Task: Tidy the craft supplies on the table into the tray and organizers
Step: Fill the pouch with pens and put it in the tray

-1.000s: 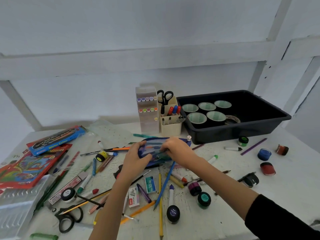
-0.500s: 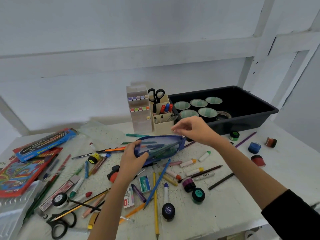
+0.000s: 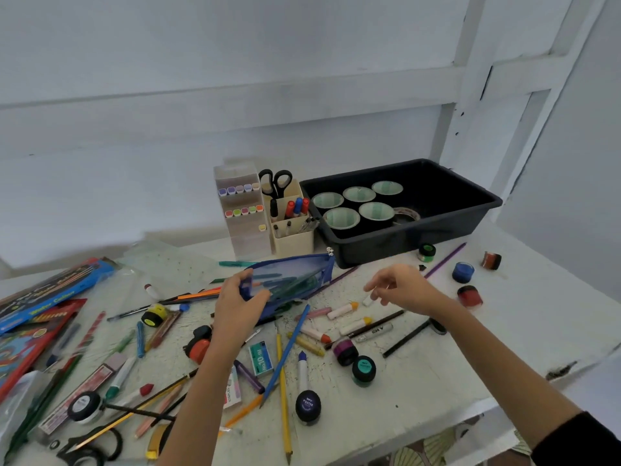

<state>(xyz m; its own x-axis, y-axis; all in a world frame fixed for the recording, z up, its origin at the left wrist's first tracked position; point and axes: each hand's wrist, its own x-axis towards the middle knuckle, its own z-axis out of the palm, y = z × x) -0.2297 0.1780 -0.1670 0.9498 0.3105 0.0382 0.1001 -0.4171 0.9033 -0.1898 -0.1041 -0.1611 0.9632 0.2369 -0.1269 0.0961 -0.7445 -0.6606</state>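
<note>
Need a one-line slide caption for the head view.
Left hand grips a blue mesh pouch above the cluttered table; right hand hovers beside it.

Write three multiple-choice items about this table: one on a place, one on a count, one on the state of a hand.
1. Where are the cups? A in the tray; B on the table; C on the floor.
2. How many cups are there? A three; B five; C seven.
3. What does the left hand do? A grips the pouch; B lies flat; C holds scissors.

Answers:
1 A: all stand inside the black tray.
2 B: three behind, two in front.
3 A: it clasps the blue pouch's end.
</note>
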